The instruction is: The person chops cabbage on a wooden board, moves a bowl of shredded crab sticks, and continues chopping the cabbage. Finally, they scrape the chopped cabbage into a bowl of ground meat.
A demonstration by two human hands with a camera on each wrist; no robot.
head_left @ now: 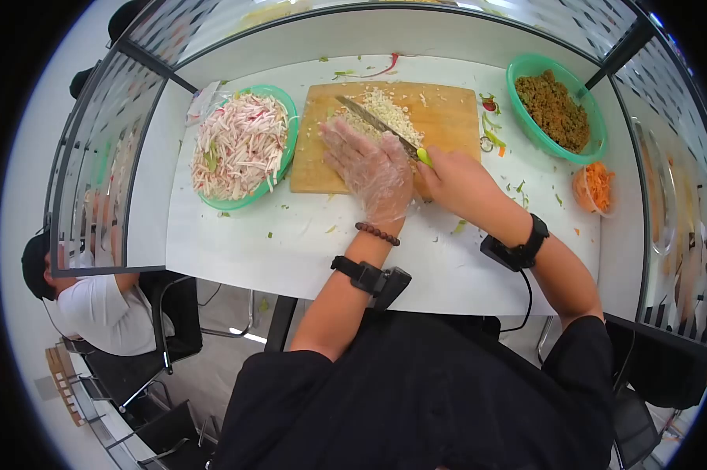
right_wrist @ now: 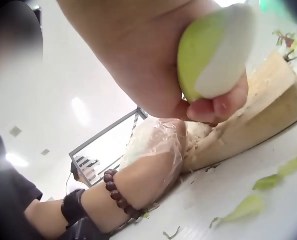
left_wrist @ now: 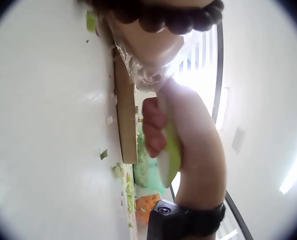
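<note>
My right hand (head_left: 459,182) grips a kitchen knife by its green and white handle (right_wrist: 216,52). The knife's blade (head_left: 375,122) slants up and left across finely chopped pale pieces (head_left: 391,108) on a wooden cutting board (head_left: 457,117). In a clear plastic glove, my left hand (head_left: 373,171) lies over the board's near side with fingers extended along the blade's near side. The left wrist view has the knife handle (left_wrist: 171,155) inside the right fist, close to the gloved hand; the left fingers are hidden there.
On the left stands a green basket (head_left: 293,129) heaped with pale shreds. A green bowl (head_left: 516,82) of brown minced food stands at the back right, above a small tub of orange shreds (head_left: 598,188). Vegetable scraps (head_left: 490,129) lie about the white table (head_left: 291,251). Low partitions surround it.
</note>
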